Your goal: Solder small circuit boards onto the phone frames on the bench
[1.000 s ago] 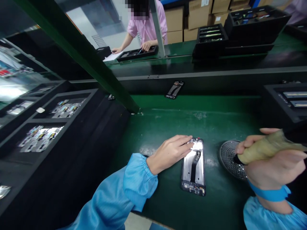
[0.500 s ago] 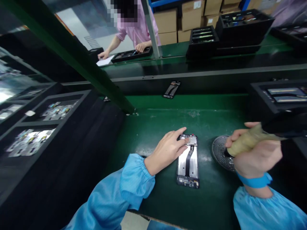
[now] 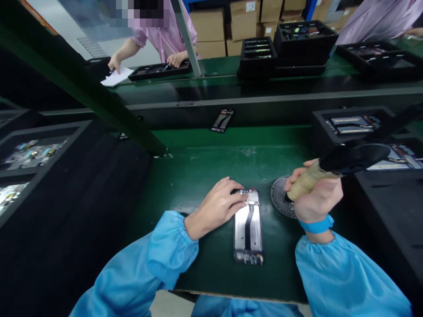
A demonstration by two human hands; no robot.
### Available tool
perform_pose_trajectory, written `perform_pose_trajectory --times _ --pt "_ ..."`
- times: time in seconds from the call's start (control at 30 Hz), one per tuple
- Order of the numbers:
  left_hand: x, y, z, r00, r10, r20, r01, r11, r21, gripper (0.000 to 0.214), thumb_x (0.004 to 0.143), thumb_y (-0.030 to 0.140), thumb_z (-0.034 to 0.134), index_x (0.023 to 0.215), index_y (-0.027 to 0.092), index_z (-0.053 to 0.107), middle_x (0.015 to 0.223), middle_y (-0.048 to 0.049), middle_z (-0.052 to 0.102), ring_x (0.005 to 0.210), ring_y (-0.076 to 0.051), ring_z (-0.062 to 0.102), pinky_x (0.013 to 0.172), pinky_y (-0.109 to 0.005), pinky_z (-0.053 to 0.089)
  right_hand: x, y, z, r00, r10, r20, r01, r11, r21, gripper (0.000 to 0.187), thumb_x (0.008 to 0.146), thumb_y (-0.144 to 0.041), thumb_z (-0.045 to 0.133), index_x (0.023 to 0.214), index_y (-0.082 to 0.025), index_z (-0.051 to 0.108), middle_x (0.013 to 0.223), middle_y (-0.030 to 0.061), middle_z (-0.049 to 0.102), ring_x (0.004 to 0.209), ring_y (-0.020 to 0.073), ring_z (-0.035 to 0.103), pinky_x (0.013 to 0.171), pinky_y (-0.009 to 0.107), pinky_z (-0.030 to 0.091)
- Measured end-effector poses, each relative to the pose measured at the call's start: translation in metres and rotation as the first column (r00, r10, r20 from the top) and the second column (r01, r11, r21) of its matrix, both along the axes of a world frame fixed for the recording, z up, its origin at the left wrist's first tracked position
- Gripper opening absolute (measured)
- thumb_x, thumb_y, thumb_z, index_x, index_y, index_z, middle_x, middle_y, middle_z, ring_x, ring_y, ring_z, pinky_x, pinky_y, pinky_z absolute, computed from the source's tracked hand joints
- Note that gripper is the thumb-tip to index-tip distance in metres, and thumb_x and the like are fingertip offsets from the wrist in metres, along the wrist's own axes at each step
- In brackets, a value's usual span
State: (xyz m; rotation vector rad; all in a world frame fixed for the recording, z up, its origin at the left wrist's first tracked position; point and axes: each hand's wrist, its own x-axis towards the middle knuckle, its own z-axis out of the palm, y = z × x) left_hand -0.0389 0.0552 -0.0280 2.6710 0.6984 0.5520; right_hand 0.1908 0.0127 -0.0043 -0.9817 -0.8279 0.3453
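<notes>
An opened phone body (image 3: pixel 249 229), silver with a black ribbon cable down its middle, lies flat on the green bench. My left hand (image 3: pixel 220 202) rests at its upper left corner, fingers stretched out and fingertips touching the part beside a bright plate (image 3: pixel 253 197). My right hand (image 3: pixel 317 198) is closed around the beige wrapped handle (image 3: pixel 302 182) of a tool to the right of the phone. A round perforated metal disc (image 3: pixel 280 197) is at the handle's near end and a black flared piece (image 3: pixel 355 157) at its other end; the tool's kind is unclear.
Another phone body (image 3: pixel 222 120) leans at the bench's back edge. Black trays with phone parts (image 3: pixel 350 123) stand right; dark trays of boards (image 3: pixel 33 154) stand left. A green post (image 3: pixel 109 108) slants across. Beyond, a co-worker's hand (image 3: pixel 176 59) is over a tray.
The view has shifted, with the scene sliding left. My left index finger has drawn back from beyond the phone's top edge. My right hand still grips the tool. The co-worker's paper has lifted slightly.
</notes>
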Motion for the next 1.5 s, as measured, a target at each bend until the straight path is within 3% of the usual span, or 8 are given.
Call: perform_pose_trajectory --times 0.2,0.3,0.57,0.87,1.1,1.27,1.37,1.5 --pt "0.009 -0.027 -0.003 0.998 -0.065 0.007 0.065 0.996 -0.053 0.021 0.105 0.034 0.057 0.117 0.023 0.071 0.123 -0.0074 0.065 0.117 -0.021 0.061 0.122 -0.053 0.036 0.003 -0.012 0.012 0.998 0.053 -0.040 -0.050 0.997 0.058 0.049 0.091 -0.070 0.049 0.101 -0.025 0.064 0.064 -0.0007 0.057 0.043 0.0179 0.051 0.039 0.033 0.043" --pt "0.009 -0.026 -0.002 0.998 -0.055 0.017 0.056 0.994 -0.089 0.023 0.105 0.036 0.057 0.118 0.024 0.071 0.123 -0.0077 0.064 0.118 -0.022 0.061 0.121 -0.055 0.037 -0.005 -0.016 0.015 0.985 0.158 -0.063 -0.154 0.986 0.060 0.055 0.090 -0.077 0.045 0.106 -0.028 0.063 0.068 -0.0004 0.059 0.048 0.0190 0.053 0.045 0.037 0.048" --pt "0.009 -0.026 -0.002 0.998 -0.039 0.050 0.046 0.990 -0.131 0.023 0.104 0.035 0.059 0.119 0.023 0.072 0.122 -0.0092 0.062 0.120 -0.023 0.060 0.122 -0.053 0.036 -0.035 -0.005 0.005 0.987 0.161 -0.021 -0.162 0.986 -0.039 0.060 0.080 -0.083 0.056 0.096 -0.025 0.064 0.061 -0.0025 0.057 0.040 0.0203 0.052 0.037 0.037 0.041" --pt "0.009 -0.026 -0.002 0.998 -0.037 0.055 0.044 0.990 -0.132 0.022 0.102 0.035 0.063 0.116 0.022 0.073 0.121 -0.0086 0.062 0.117 -0.023 0.061 0.121 -0.054 0.038 -0.033 -0.007 0.001 0.987 0.162 0.009 -0.162 0.987 0.000 0.064 0.082 -0.083 0.055 0.101 -0.023 0.065 0.062 -0.0014 0.058 0.041 0.0196 0.052 0.038 0.035 0.042" --pt "0.010 -0.026 -0.002 0.998 -0.031 0.050 0.037 0.991 -0.126 0.023 0.101 0.035 0.064 0.118 0.023 0.073 0.120 -0.0083 0.061 0.117 -0.023 0.061 0.122 -0.054 0.037 -0.044 -0.005 0.001 0.986 0.159 -0.048 -0.160 0.987 -0.025 0.064 0.076 -0.086 0.058 0.092 -0.024 0.061 0.059 -0.0026 0.055 0.039 0.0176 0.048 0.035 0.032 0.038" --pt "0.009 -0.027 -0.003 0.997 -0.029 0.067 0.038 0.990 -0.138 0.023 0.103 0.034 0.060 0.121 0.024 0.071 0.122 -0.0083 0.062 0.119 -0.023 0.061 0.122 -0.055 0.036 -0.024 -0.004 0.007 0.970 0.243 -0.017 -0.243 0.970 -0.011 0.058 0.084 -0.080 0.052 0.100 -0.025 0.060 0.062 -0.0021 0.059 0.041 0.0186 0.052 0.038 0.034 0.043" --pt "0.008 -0.027 -0.003 0.997 -0.037 0.074 0.047 0.989 -0.143 0.022 0.104 0.033 0.060 0.120 0.024 0.071 0.123 -0.0082 0.062 0.120 -0.023 0.060 0.123 -0.056 0.035 -0.004 -0.004 0.012 0.990 0.144 0.002 -0.144 0.988 0.050 0.054 0.087 -0.078 0.049 0.099 -0.026 0.060 0.063 -0.0023 0.059 0.041 0.0182 0.052 0.039 0.034 0.045" --pt "0.007 -0.025 -0.004 0.995 -0.023 0.099 0.041 0.982 -0.184 0.019 0.105 0.029 0.057 0.116 0.024 0.072 0.122 -0.0069 0.063 0.121 -0.021 0.061 0.125 -0.055 0.034 0.000 0.001 0.014 0.999 -0.040 -0.004 0.040 0.998 -0.039 0.057 0.089 -0.078 0.045 0.092 -0.024 0.061 0.058 -0.0012 0.054 0.040 0.0192 0.052 0.037 0.034 0.042"
